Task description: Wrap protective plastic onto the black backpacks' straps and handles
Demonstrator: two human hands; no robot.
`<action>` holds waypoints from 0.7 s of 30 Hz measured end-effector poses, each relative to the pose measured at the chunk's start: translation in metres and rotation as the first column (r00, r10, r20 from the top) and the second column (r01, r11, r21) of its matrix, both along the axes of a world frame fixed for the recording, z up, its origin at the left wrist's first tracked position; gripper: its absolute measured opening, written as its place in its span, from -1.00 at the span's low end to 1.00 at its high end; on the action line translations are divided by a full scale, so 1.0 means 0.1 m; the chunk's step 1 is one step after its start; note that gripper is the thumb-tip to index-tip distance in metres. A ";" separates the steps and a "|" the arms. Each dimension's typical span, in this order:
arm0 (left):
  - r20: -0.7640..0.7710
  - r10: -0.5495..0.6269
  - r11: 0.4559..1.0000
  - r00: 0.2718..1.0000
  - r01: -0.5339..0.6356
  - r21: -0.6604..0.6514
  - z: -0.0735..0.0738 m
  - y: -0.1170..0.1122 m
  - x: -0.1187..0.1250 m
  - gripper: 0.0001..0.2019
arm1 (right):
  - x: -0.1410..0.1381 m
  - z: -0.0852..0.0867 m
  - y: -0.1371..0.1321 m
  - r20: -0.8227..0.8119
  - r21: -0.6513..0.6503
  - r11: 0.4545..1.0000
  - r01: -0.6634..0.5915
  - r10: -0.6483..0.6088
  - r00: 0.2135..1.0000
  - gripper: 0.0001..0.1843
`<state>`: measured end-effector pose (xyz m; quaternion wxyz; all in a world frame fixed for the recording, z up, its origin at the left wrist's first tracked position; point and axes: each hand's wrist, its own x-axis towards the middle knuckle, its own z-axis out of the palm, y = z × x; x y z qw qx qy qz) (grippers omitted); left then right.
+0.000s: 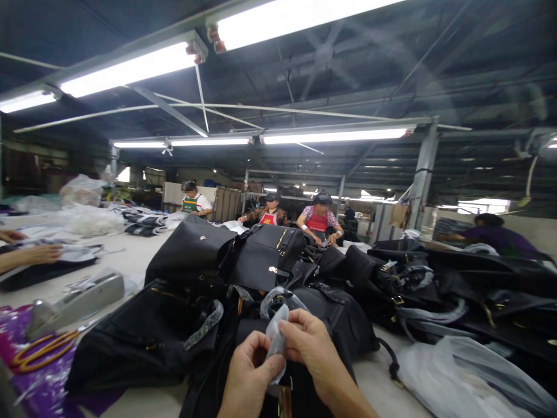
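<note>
Both my hands meet low in the middle of the view over a black handbag (331, 325). My left hand (249, 377) and my right hand (310, 343) each pinch a strip of clear plastic wrap (275, 337) that stands up between the fingertips. The strip runs on as a loop round the bag's wrapped handle (282, 297). More black handbags (261, 249) with gold hardware are piled just behind my hands.
Black bags (456, 284) cover the long white table (130, 258) to the right. Clear plastic bags (470, 366) lie at the front right. A grey tool (73, 302) and orange-handled scissors (43, 348) lie at left. Another person's hands (37, 253) work at the far left; several people sit at the far end.
</note>
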<state>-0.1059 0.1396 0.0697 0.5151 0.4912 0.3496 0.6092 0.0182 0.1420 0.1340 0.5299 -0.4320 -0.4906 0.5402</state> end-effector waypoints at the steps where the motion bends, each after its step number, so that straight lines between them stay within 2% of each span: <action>1: -0.011 0.010 1.000 1.000 -0.010 -0.004 0.00 -0.01 0.00 -0.65 | 0.00 0.00 0.00 0.005 0.011 1.000 0.000 0.000 1.000 -0.50; 5: -0.041 0.061 0.998 0.997 -0.061 0.002 0.01 -0.02 -0.02 -0.65 | 0.05 -0.01 -0.04 0.060 0.052 0.996 -0.069 0.066 0.996 -0.55; 10: -0.029 0.031 0.997 0.999 -0.034 -0.076 0.08 -0.03 -0.04 -0.64 | 0.12 -0.12 -0.14 0.276 0.037 0.996 -0.085 0.071 0.959 -0.45; 17: 0.067 -0.044 0.988 0.997 0.054 -0.146 0.16 -0.07 -0.11 -0.66 | 0.09 -0.24 -0.11 0.117 0.017 0.999 -0.044 0.042 0.992 -0.60; 21: 0.086 -0.072 0.979 0.994 0.087 -0.185 0.14 -0.04 -0.15 -0.64 | 0.09 -0.29 -0.09 0.168 -0.039 0.999 -0.027 0.034 0.985 -0.62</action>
